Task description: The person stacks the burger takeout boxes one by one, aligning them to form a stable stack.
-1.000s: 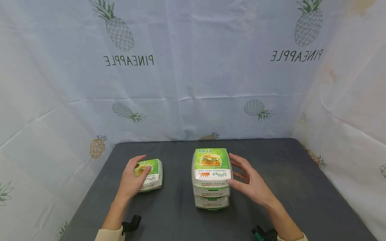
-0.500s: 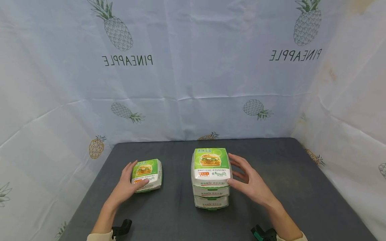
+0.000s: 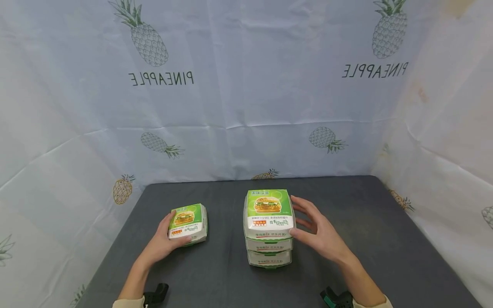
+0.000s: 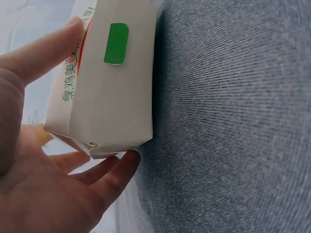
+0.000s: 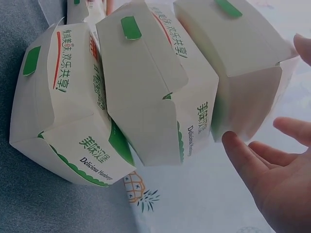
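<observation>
In the head view, a green-and-white hamburger box (image 3: 187, 223) sits on the left of the table, and my left hand (image 3: 163, 241) spans its near-left corner. The thumb (image 4: 56, 48) lies along the near face in the left wrist view, while the fingertips (image 4: 127, 162) are right at the side. Farther right stands a stack of 3 hamburger boxes, its top box (image 3: 268, 214) showing a burger picture. My right hand (image 3: 323, 233) is beside that top box, thumb near its front corner and fingers along its right side. In the right wrist view, a fingertip (image 5: 233, 138) meets the box's lower edge.
The dark grey table (image 3: 227, 282) carries the boxes. A pale curtain (image 3: 246, 107) printed with pineapples rises behind the table and along both sides. Table surface shows between the single box and the stack. Each wrist wears a black camera mount (image 3: 155, 295).
My left hand has come down from over the single box to its near-left corner, its thumb shifting off the lid toward the near edge. The right hand and stack keep their places.
</observation>
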{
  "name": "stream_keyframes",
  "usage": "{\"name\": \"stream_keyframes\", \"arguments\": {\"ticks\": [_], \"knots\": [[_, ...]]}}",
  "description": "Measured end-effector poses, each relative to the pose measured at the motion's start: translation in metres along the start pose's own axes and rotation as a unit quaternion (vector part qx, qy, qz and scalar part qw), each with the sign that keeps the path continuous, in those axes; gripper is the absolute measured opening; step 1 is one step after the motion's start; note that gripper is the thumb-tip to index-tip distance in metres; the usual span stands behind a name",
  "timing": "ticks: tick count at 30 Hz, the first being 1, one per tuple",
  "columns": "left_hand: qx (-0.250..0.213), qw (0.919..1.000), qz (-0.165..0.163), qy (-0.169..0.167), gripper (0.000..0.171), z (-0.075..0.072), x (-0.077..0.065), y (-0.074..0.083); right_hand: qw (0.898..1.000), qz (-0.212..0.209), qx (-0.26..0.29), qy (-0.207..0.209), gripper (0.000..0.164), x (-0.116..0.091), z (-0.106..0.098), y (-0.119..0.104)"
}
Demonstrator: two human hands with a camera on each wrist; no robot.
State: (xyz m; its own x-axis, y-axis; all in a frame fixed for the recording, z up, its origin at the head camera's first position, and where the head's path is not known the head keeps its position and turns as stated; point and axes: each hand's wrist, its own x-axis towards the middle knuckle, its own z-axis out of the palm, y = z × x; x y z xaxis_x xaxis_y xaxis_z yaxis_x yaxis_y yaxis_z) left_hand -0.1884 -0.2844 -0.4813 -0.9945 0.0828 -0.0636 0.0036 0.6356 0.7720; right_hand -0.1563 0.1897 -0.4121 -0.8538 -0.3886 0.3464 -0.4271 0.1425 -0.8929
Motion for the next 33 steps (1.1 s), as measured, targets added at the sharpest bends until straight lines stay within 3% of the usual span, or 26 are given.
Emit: {"name": "stream_keyframes", "arguments": {"ticks": [9, 15, 24, 33], "knots": [[0.012, 0.9996, -0.011, 0.022, 0.111, 0.009, 0.002, 0.003, 1.0, -0.002, -0.002, -0.001, 0.072, 0.0, 0.0, 0.0], [0.008, 0.9996, -0.004, 0.027, 0.108, 0.016, 0.003, 0.015, 1.0, -0.002, -0.001, -0.004, 0.072, 0.001, -0.001, 0.0], [-0.008, 0.9988, 0.024, 0.041, 0.103, 0.021, 0.002, 0.045, 1.0, -0.006, -0.002, -0.005, 0.071, 0.001, 0.0, 0.001], [-0.033, 0.9956, 0.06, 0.064, 0.096, 0.027, 0.0, 0.06, 1.0, -0.009, -0.009, -0.003, 0.071, -0.001, 0.0, 0.002]]}}
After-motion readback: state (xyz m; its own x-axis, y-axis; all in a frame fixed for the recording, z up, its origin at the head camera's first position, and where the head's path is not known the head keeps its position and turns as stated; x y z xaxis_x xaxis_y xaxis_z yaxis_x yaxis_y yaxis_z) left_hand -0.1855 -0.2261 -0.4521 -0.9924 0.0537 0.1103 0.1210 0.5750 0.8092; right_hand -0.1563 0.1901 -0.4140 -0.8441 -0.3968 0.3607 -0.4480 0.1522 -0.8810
